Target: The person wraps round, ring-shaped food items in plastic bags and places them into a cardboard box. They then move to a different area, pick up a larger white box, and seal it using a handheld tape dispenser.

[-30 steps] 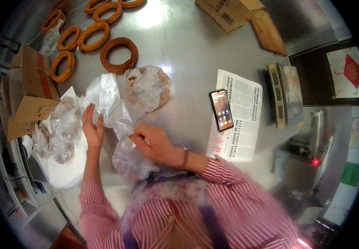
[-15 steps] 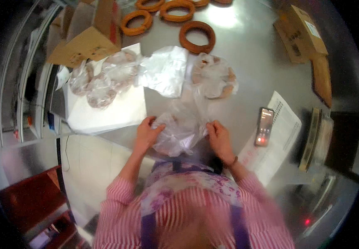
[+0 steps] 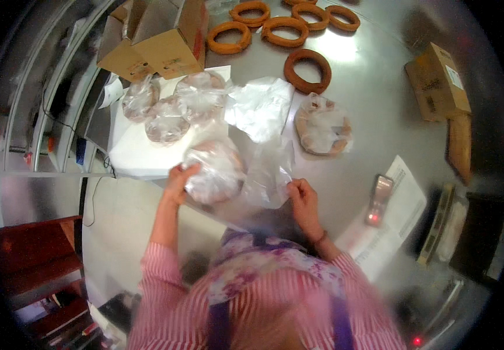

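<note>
My left hand is closed on the side of a clear plastic bag with a round, brownish thing inside, over the front edge of the white sheet. My right hand pinches the edge of a thin, see-through plastic bag that hangs loosely and looks flat. Just beyond lies a stack of flat clear bags. A brown ring under crumpled plastic rests on the metal table to the right. Several bagged round things, among them one bagged ring, sit on the white sheet.
Several orange-brown rings lie at the far side of the metal table, with a darker ring nearer. Cardboard boxes stand at the back left and right. A phone lies on printed paper.
My left hand has moved left with the bagged round thing, away from my right hand. The right hand keeps its pinch on the clear bag. The whole view has shifted a little.
</note>
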Motion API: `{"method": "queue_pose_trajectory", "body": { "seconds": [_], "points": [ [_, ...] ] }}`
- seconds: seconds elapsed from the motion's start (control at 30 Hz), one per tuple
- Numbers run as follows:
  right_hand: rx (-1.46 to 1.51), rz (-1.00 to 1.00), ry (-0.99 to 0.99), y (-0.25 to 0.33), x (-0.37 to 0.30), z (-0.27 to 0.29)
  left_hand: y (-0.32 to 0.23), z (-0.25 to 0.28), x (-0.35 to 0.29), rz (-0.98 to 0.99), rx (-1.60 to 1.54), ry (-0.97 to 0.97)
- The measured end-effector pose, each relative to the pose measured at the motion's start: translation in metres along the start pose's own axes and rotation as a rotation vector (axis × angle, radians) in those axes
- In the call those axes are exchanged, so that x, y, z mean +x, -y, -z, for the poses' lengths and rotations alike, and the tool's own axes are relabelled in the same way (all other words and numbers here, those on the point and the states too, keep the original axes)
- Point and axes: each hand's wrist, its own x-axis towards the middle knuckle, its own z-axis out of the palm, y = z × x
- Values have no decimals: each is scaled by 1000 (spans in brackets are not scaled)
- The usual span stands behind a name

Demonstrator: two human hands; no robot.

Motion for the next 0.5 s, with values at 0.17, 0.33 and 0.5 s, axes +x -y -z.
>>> {"method": "queue_pose_trajectory", "body": {
  "seconds": [0.17, 0.33, 0.5],
  "points": [
    [-128, 207, -53, 37, -20, 14, 9, 58, 58, -117, -70, -304],
    [-404, 499, -169, 56, -35, 28, -1, -11, 5, -623, 648, -538],
    [-489, 620, -184, 53, -40, 24, 24, -130, -65, -478, 783, 466]
  ]
}}
